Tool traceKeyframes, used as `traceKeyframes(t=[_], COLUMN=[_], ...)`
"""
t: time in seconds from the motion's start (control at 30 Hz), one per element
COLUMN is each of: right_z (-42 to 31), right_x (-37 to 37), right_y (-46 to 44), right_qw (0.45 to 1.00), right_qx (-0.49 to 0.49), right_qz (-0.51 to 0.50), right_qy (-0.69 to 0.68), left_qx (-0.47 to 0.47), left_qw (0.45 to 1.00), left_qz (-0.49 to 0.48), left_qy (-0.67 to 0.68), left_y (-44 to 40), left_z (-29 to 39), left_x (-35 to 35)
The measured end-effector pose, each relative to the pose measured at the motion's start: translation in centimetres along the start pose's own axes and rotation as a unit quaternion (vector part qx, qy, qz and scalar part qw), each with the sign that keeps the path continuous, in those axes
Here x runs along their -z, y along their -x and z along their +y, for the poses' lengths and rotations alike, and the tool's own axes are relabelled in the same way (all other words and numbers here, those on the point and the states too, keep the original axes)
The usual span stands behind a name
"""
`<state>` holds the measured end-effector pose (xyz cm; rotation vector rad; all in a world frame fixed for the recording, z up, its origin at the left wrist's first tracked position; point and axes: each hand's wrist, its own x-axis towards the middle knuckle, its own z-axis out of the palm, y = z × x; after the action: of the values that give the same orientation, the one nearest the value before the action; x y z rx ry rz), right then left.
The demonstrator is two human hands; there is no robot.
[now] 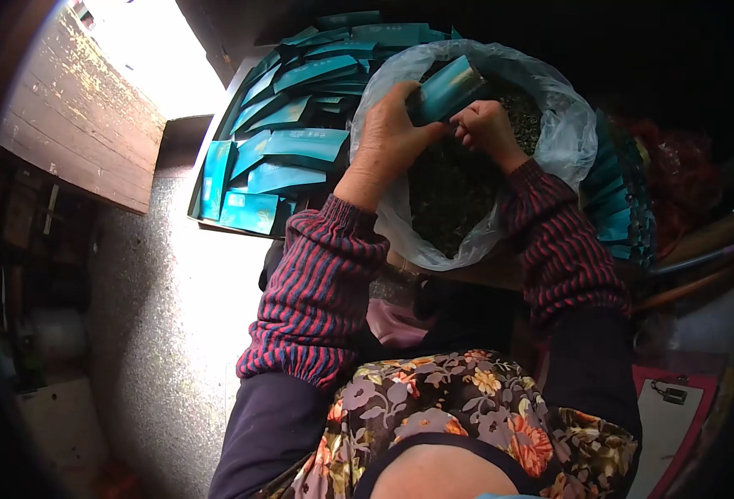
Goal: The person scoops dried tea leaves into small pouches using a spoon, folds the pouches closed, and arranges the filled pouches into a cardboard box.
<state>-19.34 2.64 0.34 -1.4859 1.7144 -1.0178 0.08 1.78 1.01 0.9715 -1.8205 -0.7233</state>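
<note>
My left hand [390,133] is closed around a teal packet [448,90], which it holds tilted over a clear plastic bag [566,125]. The packet's one end points up and to the right. Just below that end, my right hand [490,131] has its fingers curled together; whatever they pinch is hidden. The bag's mouth is rolled wide around dark green loose dried leaves [446,204]. Both hands are above these leaves.
At the left a box [209,162] holds many overlapping teal packets [304,143]. More teal packets [620,195] stand in a row right of the bag. A wooden panel [84,108] is at the upper left, and a clipboard [674,416] lies at the lower right.
</note>
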Motion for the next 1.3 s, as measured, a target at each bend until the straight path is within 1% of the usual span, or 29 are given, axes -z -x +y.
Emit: traceKeyframes(t=[0.03,0.07,0.13,0.23,0.27,0.33,0.47,0.57,0.6,0.67,0.83,0.9,0.93,1.0,1.03,1.07,1.13,1.17,1.2,1.27,1.3], right_z=[0.6,1.2,1.5,1.0,1.0,1.0,0.0,-1.3,-1.9,-3.1,-5.7,-6.7,-7.0,-7.8,-8.8,-8.8,-8.7,-8.9,-9.1,-9.5,-10.0], right_x=[0.3,0.5,0.8,2.0,2.6,3.9,6.9,9.0,9.6,10.6,11.7,10.8,10.2,8.7,7.8,7.2,6.0,5.7,5.6,5.5,5.7], right_y=[-0.1,-0.3,-0.3,0.3,0.3,0.5,0.7,0.7,0.6,0.6,0.3,0.4,0.4,0.7,1.4,1.4,1.4,1.5,1.6,1.7,2.0], right_qw=[0.996,0.996,0.984,0.977,0.977,0.970,0.975,0.976,0.976,0.974,0.973,0.980,0.980,0.988,0.990,0.990,0.971,0.952,0.952,0.910,0.910], right_qx=[-0.047,-0.047,-0.099,-0.107,-0.105,-0.102,-0.063,-0.042,-0.037,-0.007,0.027,0.060,0.060,0.112,0.109,0.108,0.230,0.290,0.289,0.377,0.377], right_qz=[-0.024,-0.025,-0.029,-0.025,-0.021,-0.002,0.047,0.102,0.103,0.131,0.120,0.105,0.104,0.069,0.077,0.076,0.057,0.068,0.067,0.074,0.074], right_qy=[-0.070,-0.070,-0.148,-0.184,-0.182,-0.219,-0.206,-0.190,-0.188,-0.185,-0.195,-0.160,-0.160,-0.086,-0.046,-0.046,0.037,0.074,0.074,0.156,0.156], left_qx=[-0.003,-0.005,-0.008,-0.007,0.000,-0.002,0.005,0.001,-0.001,0.007,0.030,0.036,0.037,0.011,0.012,0.016,0.020,0.018,0.015,0.017,0.019], left_qw=[1.000,1.000,1.000,1.000,1.000,1.000,1.000,0.999,0.999,0.999,0.999,0.998,0.998,0.999,0.999,0.999,0.999,0.999,0.999,0.999,0.999], left_qz=[-0.002,-0.004,-0.006,-0.013,-0.019,-0.019,-0.029,-0.032,-0.034,-0.035,-0.037,-0.039,-0.039,-0.041,-0.040,-0.043,-0.046,-0.046,-0.046,-0.044,-0.041], left_qy=[-0.003,-0.007,-0.005,-0.004,-0.003,-0.004,-0.003,-0.002,-0.005,0.000,0.006,0.013,0.013,0.004,0.004,0.010,0.015,0.014,0.013,0.021,0.030], left_y=[0.0,0.0,0.0,0.0,0.0,0.0,0.1,0.1,0.1,0.1,0.3,0.3,0.3,0.3,0.3,0.3,0.3,0.2,0.3,0.3,0.3], left_z=[0.0,0.0,-0.4,-0.2,-0.1,-0.1,0.2,0.1,0.1,0.3,0.7,0.7,0.6,0.6,0.6,0.7,0.5,0.4,0.3,0.1,0.1], left_x=[0.0,0.0,-0.1,0.1,0.1,0.0,0.2,0.2,0.2,0.1,0.1,0.0,0.0,0.0,-0.1,-0.1,-0.1,-0.1,-0.1,0.0,0.0])
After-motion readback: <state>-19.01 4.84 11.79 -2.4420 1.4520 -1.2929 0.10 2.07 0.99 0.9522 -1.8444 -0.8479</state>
